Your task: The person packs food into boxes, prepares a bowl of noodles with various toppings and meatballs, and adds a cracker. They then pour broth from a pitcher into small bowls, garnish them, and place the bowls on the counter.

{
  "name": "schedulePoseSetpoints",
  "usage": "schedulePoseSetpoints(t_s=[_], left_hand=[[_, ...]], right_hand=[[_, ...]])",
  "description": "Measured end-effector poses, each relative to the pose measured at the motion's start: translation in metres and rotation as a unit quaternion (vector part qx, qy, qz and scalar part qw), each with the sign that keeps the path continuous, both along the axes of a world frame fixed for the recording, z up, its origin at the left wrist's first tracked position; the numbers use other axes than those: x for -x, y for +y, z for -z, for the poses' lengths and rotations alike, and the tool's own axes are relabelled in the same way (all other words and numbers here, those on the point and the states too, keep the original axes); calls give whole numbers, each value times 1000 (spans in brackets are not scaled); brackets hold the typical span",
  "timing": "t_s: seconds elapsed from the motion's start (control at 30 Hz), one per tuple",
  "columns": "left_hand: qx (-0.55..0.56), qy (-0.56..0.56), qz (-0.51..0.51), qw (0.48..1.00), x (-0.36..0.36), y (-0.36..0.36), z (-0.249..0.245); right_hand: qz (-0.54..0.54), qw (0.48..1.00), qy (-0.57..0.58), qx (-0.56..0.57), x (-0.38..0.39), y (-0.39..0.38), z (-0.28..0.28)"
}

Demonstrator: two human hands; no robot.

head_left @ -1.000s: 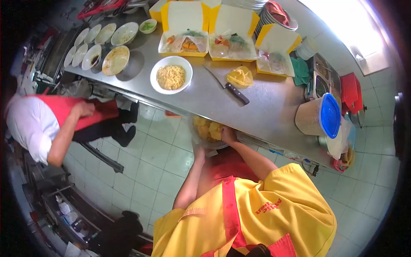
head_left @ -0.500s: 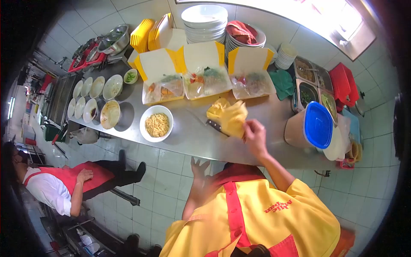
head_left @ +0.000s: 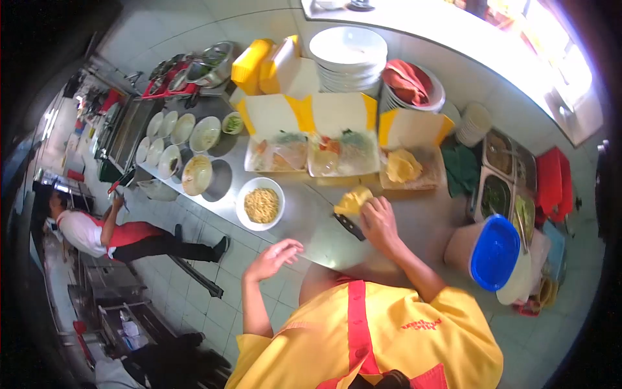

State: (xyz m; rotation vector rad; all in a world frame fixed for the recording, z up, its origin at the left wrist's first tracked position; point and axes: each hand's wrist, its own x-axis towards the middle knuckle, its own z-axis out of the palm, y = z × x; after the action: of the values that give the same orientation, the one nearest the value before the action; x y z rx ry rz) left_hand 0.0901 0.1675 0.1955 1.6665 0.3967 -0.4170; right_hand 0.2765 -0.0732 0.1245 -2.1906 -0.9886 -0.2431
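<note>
My right hand [head_left: 380,223] is over the steel counter, fingers closed at the edge of a crumpled yellow crisp [head_left: 353,200] that looks like a fried wrapper. Beside it lies a knife [head_left: 350,226] with a black handle, its blade partly hidden. Another yellow crisp [head_left: 403,166] rests in the right-hand takeaway box [head_left: 414,126], over the bagged food. My left hand [head_left: 273,259] hangs in front of the counter edge, fingers apart and holding nothing. Nearest to it on the counter is a white bowl of noodles [head_left: 261,205].
Two more open boxes [head_left: 275,117] hold bagged food. Stacked plates [head_left: 348,55] and a red cloth [head_left: 407,82] stand behind. At right are food trays [head_left: 495,194] and a blue-lidded tub [head_left: 495,253]. Several bowls [head_left: 196,175] line the left; a person [head_left: 123,233] stands beyond.
One yellow crisp has gone from my right hand into the right-hand box. That hand is now at the other crisp. My left hand has risen toward the counter edge. The view has shifted.
</note>
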Motion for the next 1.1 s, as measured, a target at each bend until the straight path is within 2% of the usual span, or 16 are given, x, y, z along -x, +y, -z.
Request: schedulePoseSetpoints(t_s=[0.07,0.13,0.17,0.2,0.23,0.33,0.4,0.53,0.57,0.67,0.73,0.87,0.9,0.97,1.03,1.1], left_hand=[[45,-27,-50,997,-13,30,-13],[24,-110,-138,984,-28,67,-12],[25,-109,-140,984,-37,84,-4],[-98,-138,-180,969,-47,102,5],[-218,-164,-214,938,-54,120,12],[-367,-152,-250,883,-63,160,13],[-344,-170,-298,874,-60,191,31],[-305,-141,-365,868,-35,226,66],[-273,-121,-355,886,-34,224,70],[-244,-44,-322,914,-2,223,99],[-360,168,-127,909,31,220,111],[-252,192,-137,939,89,226,140],[-261,177,-126,940,106,231,177],[-220,-8,-226,949,120,236,212],[-169,58,-404,897,112,231,244],[-231,85,-450,859,98,222,266]], right_hand=[[-27,998,47,-38,-8,0,-33],[19,964,260,-59,-16,5,-64],[25,964,258,-56,-20,11,-83],[34,965,256,-54,-25,21,-96],[42,983,171,-59,-30,31,-95],[89,996,14,-22,-37,65,-73],[151,987,-34,47,-21,85,-66],[87,988,124,12,17,119,-37],[64,973,218,31,21,131,-38],[30,973,226,23,38,163,-32],[30,971,235,26,44,181,-40],[44,976,212,27,50,194,-38],[42,975,219,-2,52,200,-39],[43,987,155,14,58,213,-51],[13,995,93,46,74,223,-66],[-113,988,65,80,92,227,-65]])
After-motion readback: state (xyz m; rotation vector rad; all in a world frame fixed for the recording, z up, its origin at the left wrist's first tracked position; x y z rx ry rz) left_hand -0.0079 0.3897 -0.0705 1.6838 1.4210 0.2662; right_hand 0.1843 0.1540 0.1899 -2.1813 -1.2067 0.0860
